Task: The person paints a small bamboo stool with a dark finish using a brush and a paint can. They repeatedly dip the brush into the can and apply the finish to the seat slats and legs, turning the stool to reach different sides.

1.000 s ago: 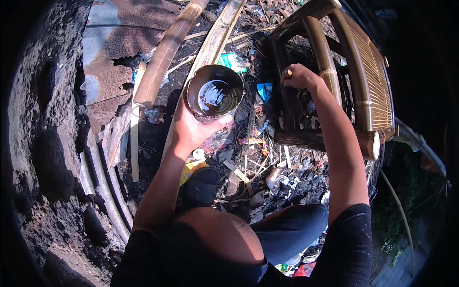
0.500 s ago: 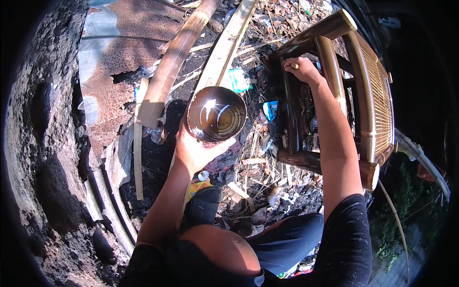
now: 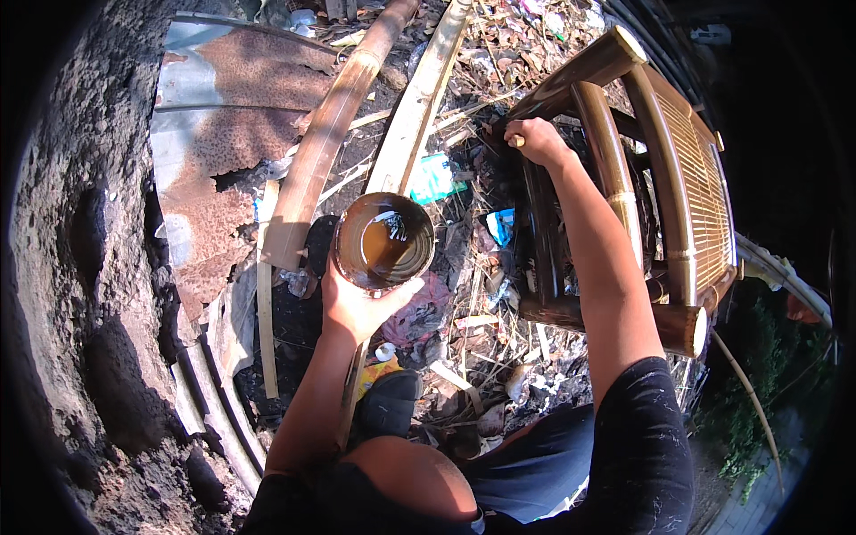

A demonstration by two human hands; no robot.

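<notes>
a round metal tin of brown liquid (image 3: 383,241) is cupped from below by the left hand (image 3: 357,308), above the littered ground (image 3: 464,330). a small brush handle (image 3: 515,140) is clenched in the right hand (image 3: 535,141), against the bamboo chair (image 3: 624,178).

Left hand (image 3: 357,308) raised, palm up, fingers cupped in a closed grip; left forearm runs up from lower edge; right arm extended forward, right hand (image 3: 535,141) fisted tight, wrist straight.
</notes>
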